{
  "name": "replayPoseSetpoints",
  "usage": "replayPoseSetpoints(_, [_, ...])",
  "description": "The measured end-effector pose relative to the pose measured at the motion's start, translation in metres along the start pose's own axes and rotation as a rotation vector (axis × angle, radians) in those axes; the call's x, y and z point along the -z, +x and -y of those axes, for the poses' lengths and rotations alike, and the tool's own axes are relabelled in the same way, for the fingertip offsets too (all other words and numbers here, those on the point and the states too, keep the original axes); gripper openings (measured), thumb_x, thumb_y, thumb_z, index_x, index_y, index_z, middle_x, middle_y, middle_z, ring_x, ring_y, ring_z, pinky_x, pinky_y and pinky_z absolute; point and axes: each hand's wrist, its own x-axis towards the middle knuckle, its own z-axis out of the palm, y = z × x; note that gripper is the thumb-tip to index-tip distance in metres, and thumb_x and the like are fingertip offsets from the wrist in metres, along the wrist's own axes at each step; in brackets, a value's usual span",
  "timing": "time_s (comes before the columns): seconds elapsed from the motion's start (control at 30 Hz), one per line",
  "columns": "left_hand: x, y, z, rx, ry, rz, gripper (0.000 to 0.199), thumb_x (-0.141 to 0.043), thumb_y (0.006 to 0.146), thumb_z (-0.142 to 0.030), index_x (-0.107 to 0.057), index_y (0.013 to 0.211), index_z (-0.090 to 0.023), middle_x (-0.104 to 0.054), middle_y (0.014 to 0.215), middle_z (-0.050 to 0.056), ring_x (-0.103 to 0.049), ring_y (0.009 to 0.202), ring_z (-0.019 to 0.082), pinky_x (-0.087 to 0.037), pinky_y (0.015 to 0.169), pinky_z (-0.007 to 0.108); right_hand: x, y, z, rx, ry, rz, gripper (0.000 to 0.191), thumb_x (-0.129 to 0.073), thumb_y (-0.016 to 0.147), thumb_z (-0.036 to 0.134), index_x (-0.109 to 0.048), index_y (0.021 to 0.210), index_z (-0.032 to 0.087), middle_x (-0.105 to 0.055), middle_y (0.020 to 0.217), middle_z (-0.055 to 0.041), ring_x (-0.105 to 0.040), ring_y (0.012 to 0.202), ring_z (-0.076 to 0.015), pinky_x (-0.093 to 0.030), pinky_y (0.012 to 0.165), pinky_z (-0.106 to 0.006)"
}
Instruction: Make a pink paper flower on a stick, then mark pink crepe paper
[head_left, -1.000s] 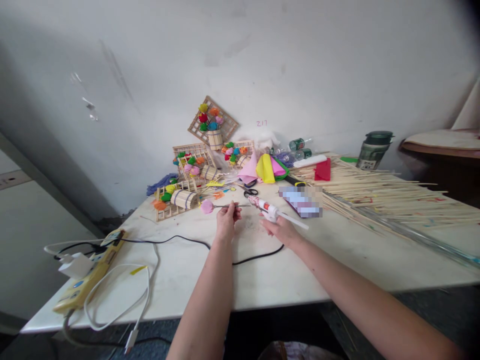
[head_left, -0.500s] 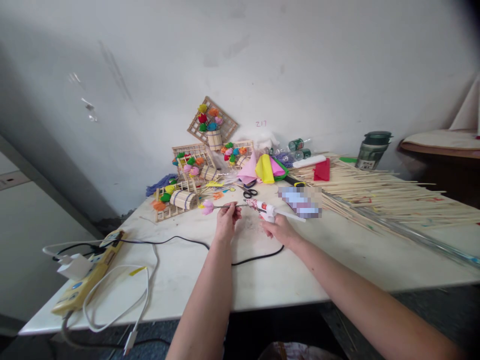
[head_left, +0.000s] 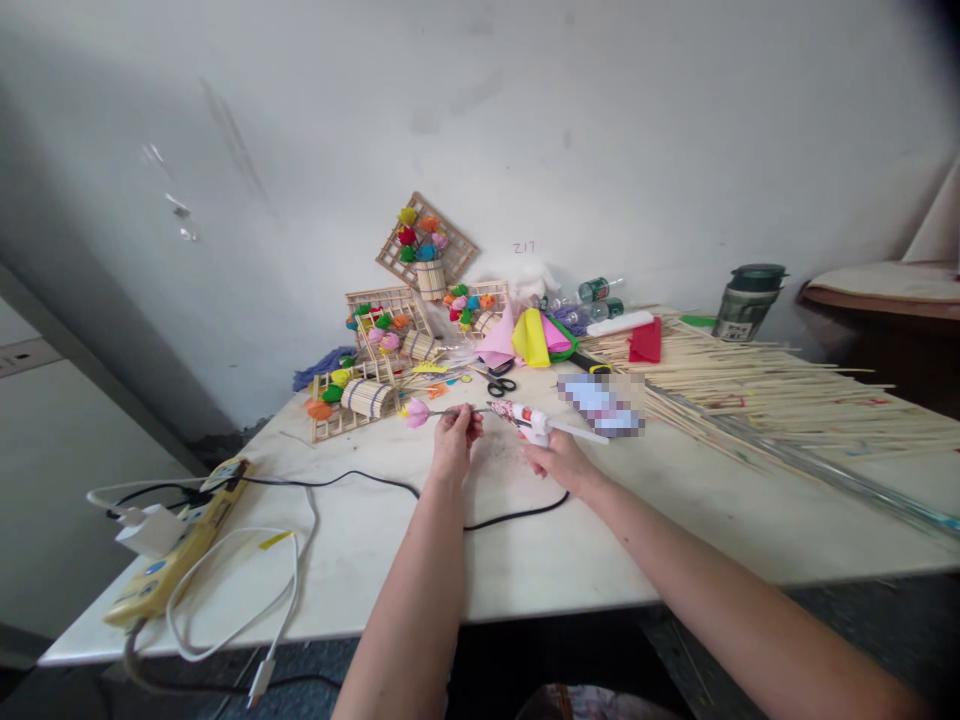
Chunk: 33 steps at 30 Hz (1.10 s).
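Note:
My left hand (head_left: 457, 437) pinches the thin dark stem of a pink paper flower (head_left: 415, 412), whose bloom points left. My right hand (head_left: 556, 455) is wrapped round the handle of a white glue gun (head_left: 534, 424) with a red-patterned front. The gun's nozzle points left, at or very near the stem's right end; whether they touch is too small to tell. A white glue stick (head_left: 585, 434) juts from the gun's back. Black scissors (head_left: 501, 386) lie just beyond both hands.
Flower-decorated stick lattices (head_left: 367, 398) stand at the back left. Coloured paper (head_left: 531, 338), a blurred-out flat object (head_left: 601, 404) and many thin sticks (head_left: 750, 380) lie to the right, near a green-lidded cup (head_left: 746, 302). A yellow power strip (head_left: 180, 550) and cables are at left.

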Motion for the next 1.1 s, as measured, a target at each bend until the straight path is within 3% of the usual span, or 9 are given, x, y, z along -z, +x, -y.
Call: replayPoseSetpoints(1.1, [0.0009, 0.0028, 0.0009, -0.024, 0.039, -0.064, 0.032, -0.066, 0.064, -0.041, -0.05, 0.067, -0.013, -0.057, 0.058, 0.001, -0.046, 0.042, 0.005, -0.036, 0.042, 0.019, 0.0001, -0.001, -0.001, 0.002, -0.051, 0.037, 0.02, -0.053, 0.069, 0.029, -0.053, 0.083, 0.016, -0.046, 0.05, 0.0047, -0.043, 0.044, -0.0088, -0.037, 0.041, -0.021])
